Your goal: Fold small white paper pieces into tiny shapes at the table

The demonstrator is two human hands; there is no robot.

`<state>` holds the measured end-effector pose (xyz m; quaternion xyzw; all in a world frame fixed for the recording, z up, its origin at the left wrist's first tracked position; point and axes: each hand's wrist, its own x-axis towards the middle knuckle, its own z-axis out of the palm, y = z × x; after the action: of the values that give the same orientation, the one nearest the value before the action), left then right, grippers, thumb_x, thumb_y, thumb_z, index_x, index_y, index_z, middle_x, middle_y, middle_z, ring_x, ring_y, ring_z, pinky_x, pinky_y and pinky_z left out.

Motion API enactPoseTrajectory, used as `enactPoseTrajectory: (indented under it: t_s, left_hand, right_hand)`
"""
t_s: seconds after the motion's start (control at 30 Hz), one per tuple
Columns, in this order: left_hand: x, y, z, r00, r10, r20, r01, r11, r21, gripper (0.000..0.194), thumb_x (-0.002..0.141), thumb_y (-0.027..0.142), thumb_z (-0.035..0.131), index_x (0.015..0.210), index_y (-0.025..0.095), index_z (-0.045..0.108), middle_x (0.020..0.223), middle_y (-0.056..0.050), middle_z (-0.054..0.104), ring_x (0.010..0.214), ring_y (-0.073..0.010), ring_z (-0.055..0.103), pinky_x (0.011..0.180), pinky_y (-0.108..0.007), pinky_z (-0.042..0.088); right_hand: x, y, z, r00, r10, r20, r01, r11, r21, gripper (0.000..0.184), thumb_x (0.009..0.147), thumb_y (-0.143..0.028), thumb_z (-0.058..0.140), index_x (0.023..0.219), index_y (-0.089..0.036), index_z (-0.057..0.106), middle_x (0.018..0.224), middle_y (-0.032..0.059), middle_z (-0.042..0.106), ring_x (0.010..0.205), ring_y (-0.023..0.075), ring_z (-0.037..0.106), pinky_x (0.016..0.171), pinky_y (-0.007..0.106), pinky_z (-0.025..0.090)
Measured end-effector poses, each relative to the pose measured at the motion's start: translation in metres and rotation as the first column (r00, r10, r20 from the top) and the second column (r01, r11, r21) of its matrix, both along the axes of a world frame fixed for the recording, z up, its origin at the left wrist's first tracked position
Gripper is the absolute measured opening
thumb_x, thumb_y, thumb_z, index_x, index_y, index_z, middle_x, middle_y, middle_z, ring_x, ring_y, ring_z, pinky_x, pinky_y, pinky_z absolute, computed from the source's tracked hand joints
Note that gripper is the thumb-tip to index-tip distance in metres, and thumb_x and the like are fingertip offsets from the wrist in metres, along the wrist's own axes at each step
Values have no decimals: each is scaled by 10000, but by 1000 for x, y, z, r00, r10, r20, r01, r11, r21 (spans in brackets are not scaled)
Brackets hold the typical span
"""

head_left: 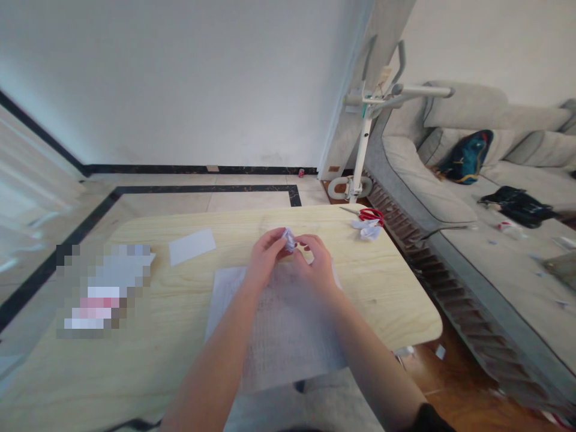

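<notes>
A small piece of crumpled white paper (288, 240) is held up between my two hands, above the far part of a large printed sheet (288, 336). My left hand (269, 249) grips the paper from its left side between thumb and fingers. On the other side, the bent fingertips of my right hand (316, 261) pinch at its right edge. Under my hands and forearms, the printed sheet lies flat on the light wooden table (180, 342) and reaches past its near edge. The small print is too blurred to read.
A blank white paper piece (192, 246) lies to the left, beyond a blurred-out item (108, 288). At the far right corner are red-handled scissors (371, 216) and crumpled paper scraps (368, 229). A grey sofa (436, 198) and a white exercise machine (361, 150) stand beyond.
</notes>
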<state>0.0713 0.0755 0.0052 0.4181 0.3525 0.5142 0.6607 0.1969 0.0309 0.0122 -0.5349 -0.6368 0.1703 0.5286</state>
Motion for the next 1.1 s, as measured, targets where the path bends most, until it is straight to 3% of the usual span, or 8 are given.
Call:
enactPoseTrajectory:
  t_s: [0.2,0.73,0.93,1.1]
  left_hand:
    - [-1,1,-5,1000,7,-22,-7,999,-31,430,723,366,639,1110,180,611,1045,-81,651,889,-179,638,792,-331,523]
    - [-2,-1,0,999,-24,39,26,998,-53,440,686,337,694,1090,171,645,1040,-92,655,916,-205,623,737,-309,518]
    - [-2,-1,-1,998,-20,-67,17,999,-36,435,723,343,651,1122,171,634,1068,-95,656,912,-206,626,728,-314,534]
    - [-1,-2,3,984,-15,-177,15,1000,-2,383,764,335,596,1102,161,641,1079,-87,660,887,-201,635,734,-322,542]
  right_hand:
    - [0,1,0,999,37,39,-37,999,12,249,759,-141,551,977,-236,626,958,63,587,941,204,553,834,360,454]
    - [-2,3,-7,998,15,64,-18,999,46,249,749,-124,585,969,-233,632,979,59,563,950,192,563,872,362,472]
    - [-2,3,-7,997,30,70,-33,998,51,222,744,-128,584,934,-226,642,981,58,569,958,192,562,879,361,469]
    - [0,0,-2,1000,8,1,-8,1000,20,315,770,-146,561,1072,-228,587,1022,66,573,904,181,566,763,326,497]
